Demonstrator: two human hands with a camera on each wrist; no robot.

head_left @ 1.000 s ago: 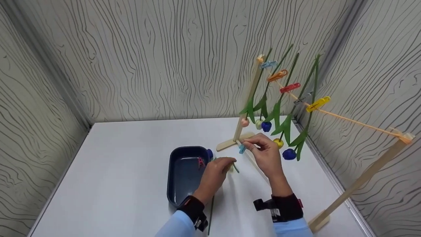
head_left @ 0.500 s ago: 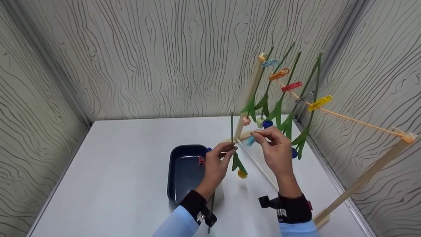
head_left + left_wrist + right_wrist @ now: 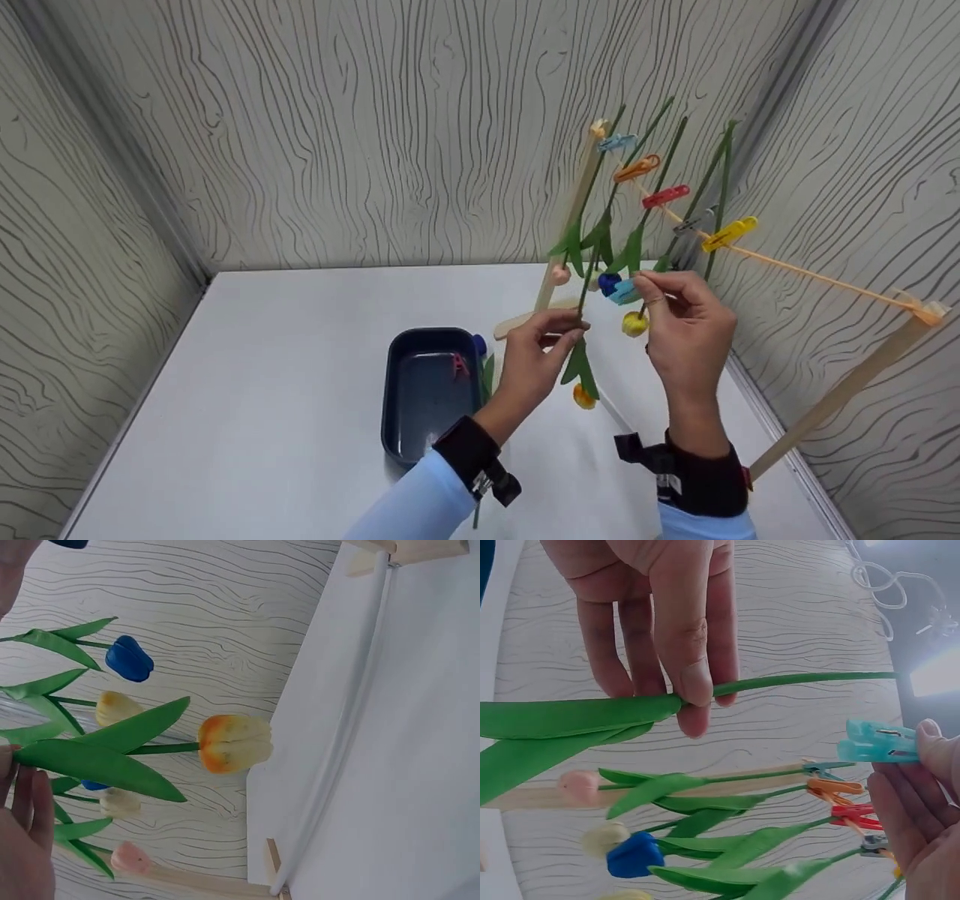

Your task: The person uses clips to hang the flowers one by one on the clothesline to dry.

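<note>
My left hand (image 3: 534, 356) pinches the green stem of an artificial tulip (image 3: 235, 744), just above its leaves. Its cream and orange bloom points down in the head view. Between thumb and fingertips, my right hand (image 3: 690, 337) holds a light blue clothespin (image 3: 877, 741), apart from the stem. Behind the hands, several tulips hang bloom down from an orange string (image 3: 817, 274). Clothespins in light blue (image 3: 617, 142), orange (image 3: 637, 168), red (image 3: 666, 196), grey (image 3: 696, 221) and yellow (image 3: 730, 234) grip their stems on the string.
A dark blue tray (image 3: 387, 397) stands left of my left hand, with a pinkish-red clothespin (image 3: 460, 365) in it. Along its right side lies another tulip, its blue bloom (image 3: 479, 344) at the far corner. Wooden posts (image 3: 840, 390) carry the string; patterned walls surround the table.
My left hand has turned the tulip bloom down and carried it right and up toward the hanging flowers. My right hand has moved right and slightly up with the light blue clothespin.
</note>
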